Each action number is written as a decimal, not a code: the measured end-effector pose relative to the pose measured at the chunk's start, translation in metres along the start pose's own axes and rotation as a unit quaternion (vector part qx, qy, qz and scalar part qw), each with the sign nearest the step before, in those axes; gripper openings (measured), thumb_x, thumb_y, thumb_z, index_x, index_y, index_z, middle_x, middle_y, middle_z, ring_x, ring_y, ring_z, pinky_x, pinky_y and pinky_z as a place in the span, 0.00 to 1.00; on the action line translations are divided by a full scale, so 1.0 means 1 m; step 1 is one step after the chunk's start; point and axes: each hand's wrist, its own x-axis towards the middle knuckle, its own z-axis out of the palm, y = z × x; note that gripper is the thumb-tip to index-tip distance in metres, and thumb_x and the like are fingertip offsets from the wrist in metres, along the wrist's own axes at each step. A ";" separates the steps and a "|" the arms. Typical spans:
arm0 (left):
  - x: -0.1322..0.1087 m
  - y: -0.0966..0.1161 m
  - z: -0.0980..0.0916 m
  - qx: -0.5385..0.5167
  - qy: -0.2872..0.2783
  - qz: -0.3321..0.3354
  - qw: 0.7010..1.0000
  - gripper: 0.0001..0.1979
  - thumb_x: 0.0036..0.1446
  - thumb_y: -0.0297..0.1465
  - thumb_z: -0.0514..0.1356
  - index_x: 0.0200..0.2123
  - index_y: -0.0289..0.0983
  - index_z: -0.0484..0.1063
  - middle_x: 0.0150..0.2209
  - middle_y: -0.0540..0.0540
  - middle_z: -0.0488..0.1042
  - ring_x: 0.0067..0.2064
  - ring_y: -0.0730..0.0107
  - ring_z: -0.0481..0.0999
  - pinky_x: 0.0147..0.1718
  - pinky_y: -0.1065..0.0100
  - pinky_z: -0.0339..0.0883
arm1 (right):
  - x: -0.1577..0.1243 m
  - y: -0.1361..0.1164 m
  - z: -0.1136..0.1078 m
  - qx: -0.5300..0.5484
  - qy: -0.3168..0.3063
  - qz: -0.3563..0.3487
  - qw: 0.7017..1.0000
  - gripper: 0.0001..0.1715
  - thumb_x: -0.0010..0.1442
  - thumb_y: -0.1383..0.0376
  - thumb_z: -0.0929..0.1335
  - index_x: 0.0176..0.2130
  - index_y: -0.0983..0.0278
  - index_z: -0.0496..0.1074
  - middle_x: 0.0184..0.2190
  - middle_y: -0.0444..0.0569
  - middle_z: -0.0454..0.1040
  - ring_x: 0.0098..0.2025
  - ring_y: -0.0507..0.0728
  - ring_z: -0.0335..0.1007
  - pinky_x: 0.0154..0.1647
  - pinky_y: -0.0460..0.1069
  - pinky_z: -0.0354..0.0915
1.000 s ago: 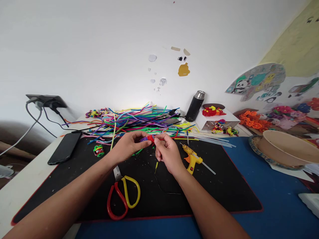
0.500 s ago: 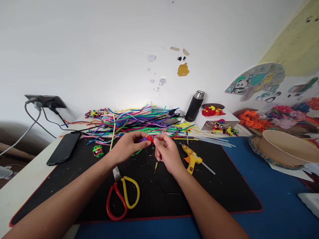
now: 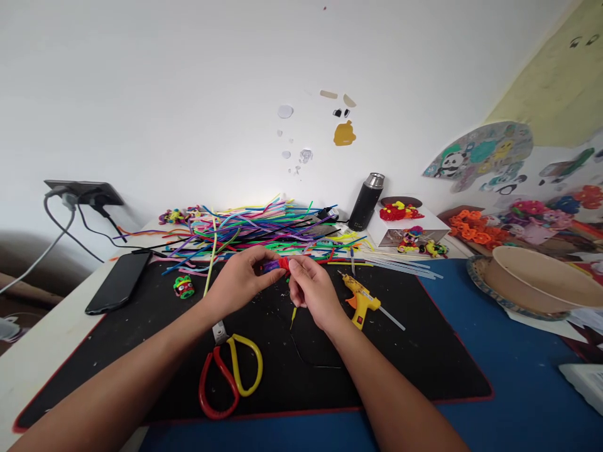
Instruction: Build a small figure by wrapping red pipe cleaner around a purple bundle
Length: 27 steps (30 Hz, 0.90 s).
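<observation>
Between my two hands is a small red and purple pipe-cleaner piece (image 3: 283,263), partly covered by the fingers. My left hand (image 3: 245,276) pinches its purple end. The thumb and fingers of my right hand (image 3: 311,289) close on the red end. Below my left wrist lie scissors (image 3: 230,370) with one red and one yellow handle, the blades partly hidden by the forearm. To the right of my right hand rests a yellow glue gun (image 3: 361,300) with a glue stick in its back. A green and red pipe-cleaner figure (image 3: 183,287) sits left of my left hand.
A heap of coloured pipe cleaners (image 3: 264,226) lies along the wall behind the black mat (image 3: 400,364). A phone (image 3: 119,282) is at left, a black flask (image 3: 366,204) behind. Clear glue sticks (image 3: 405,265) and a bowl (image 3: 546,279) are at right.
My right fingers have shifted slightly over the red end, and more of the purple part shows by my left hand. The whole view has moved a little.
</observation>
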 end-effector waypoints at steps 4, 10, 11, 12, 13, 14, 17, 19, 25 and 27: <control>-0.001 0.001 0.001 0.019 0.002 0.016 1.000 0.15 0.60 0.43 0.64 0.40 0.38 0.80 0.37 0.46 0.82 0.35 0.64 0.76 0.32 0.66 0.66 | 0.000 0.000 0.000 -0.022 0.008 -0.004 1.000 0.27 0.59 0.44 0.74 0.43 0.62 0.73 0.15 0.35 0.66 0.14 0.49 0.57 0.15 0.44 0.45; -0.003 -0.001 0.005 0.019 0.013 0.029 0.999 0.13 0.61 0.42 0.65 0.39 0.39 0.79 0.36 0.47 0.81 0.35 0.64 0.77 0.34 0.66 0.67 | 0.002 0.002 0.000 0.003 0.016 -0.018 1.000 0.23 0.59 0.46 0.75 0.39 0.62 0.74 0.12 0.31 0.57 0.12 0.48 0.52 0.14 0.45 0.44; -0.004 -0.001 0.007 0.015 0.017 0.031 0.999 0.12 0.61 0.42 0.65 0.39 0.39 0.79 0.36 0.47 0.81 0.35 0.64 0.77 0.34 0.66 0.68 | 0.002 0.002 0.000 0.009 0.019 -0.015 1.000 0.22 0.59 0.47 0.75 0.38 0.62 0.74 0.12 0.31 0.57 0.12 0.47 0.52 0.14 0.45 0.43; -0.004 -0.002 0.008 0.012 0.020 0.034 0.999 0.12 0.61 0.42 0.65 0.39 0.39 0.79 0.36 0.47 0.81 0.36 0.63 0.77 0.35 0.66 0.68 | 0.002 0.003 0.000 0.017 0.021 -0.012 1.000 0.22 0.58 0.47 0.76 0.37 0.62 0.73 0.13 0.31 0.56 0.12 0.47 0.51 0.14 0.45 0.42; -0.004 -0.003 0.009 0.009 0.023 0.038 0.999 0.12 0.61 0.41 0.65 0.39 0.39 0.79 0.37 0.47 0.82 0.37 0.63 0.78 0.35 0.66 0.68 | 0.002 0.003 0.000 0.028 0.022 -0.008 0.999 0.22 0.58 0.48 0.76 0.36 0.62 0.73 0.12 0.31 0.56 0.12 0.47 0.50 0.14 0.45 0.41; -0.004 -0.004 0.010 0.008 0.026 0.043 0.999 0.11 0.61 0.41 0.65 0.38 0.40 0.79 0.37 0.47 0.82 0.38 0.62 0.78 0.36 0.66 0.69 | 0.002 0.003 0.000 0.040 0.023 -0.006 0.999 0.21 0.57 0.49 0.76 0.36 0.62 0.73 0.13 0.31 0.56 0.11 0.47 0.49 0.14 0.45 0.40; -0.005 -0.006 0.011 0.003 0.033 0.055 0.998 0.10 0.61 0.41 0.66 0.39 0.40 0.79 0.37 0.47 0.82 0.39 0.61 0.79 0.37 0.65 0.69 | 0.003 0.006 0.000 0.076 0.023 -0.003 0.997 0.20 0.55 0.50 0.78 0.35 0.62 0.73 0.13 0.30 0.54 0.12 0.46 0.46 0.14 0.45 0.39; -0.005 -0.006 0.012 0.000 0.035 0.062 0.997 0.10 0.61 0.40 0.66 0.39 0.40 0.78 0.37 0.46 0.82 0.39 0.62 0.79 0.38 0.65 0.69 | 0.004 0.007 0.000 0.091 0.023 -0.002 0.996 0.20 0.55 0.51 0.78 0.35 0.62 0.73 0.13 0.30 0.53 0.12 0.45 0.44 0.14 0.45 0.39; -0.005 -0.009 0.013 0.021 0.037 0.071 0.997 0.10 0.62 0.40 0.65 0.40 0.40 0.78 0.38 0.46 0.82 0.39 0.62 0.79 0.37 0.65 0.70 | 0.003 0.009 0.004 0.095 0.023 -0.001 0.995 0.22 0.55 0.49 0.78 0.37 0.62 0.73 0.13 0.29 0.53 0.12 0.46 0.45 0.14 0.44 0.40; -0.004 -0.011 0.012 0.036 0.040 0.082 0.995 0.09 0.62 0.39 0.65 0.40 0.40 0.78 0.38 0.46 0.82 0.39 0.62 0.79 0.37 0.65 0.70 | 0.002 0.009 0.004 0.096 0.015 0.003 0.995 0.24 0.56 0.48 0.77 0.39 0.61 0.72 0.13 0.30 0.55 0.12 0.46 0.47 0.14 0.44 0.42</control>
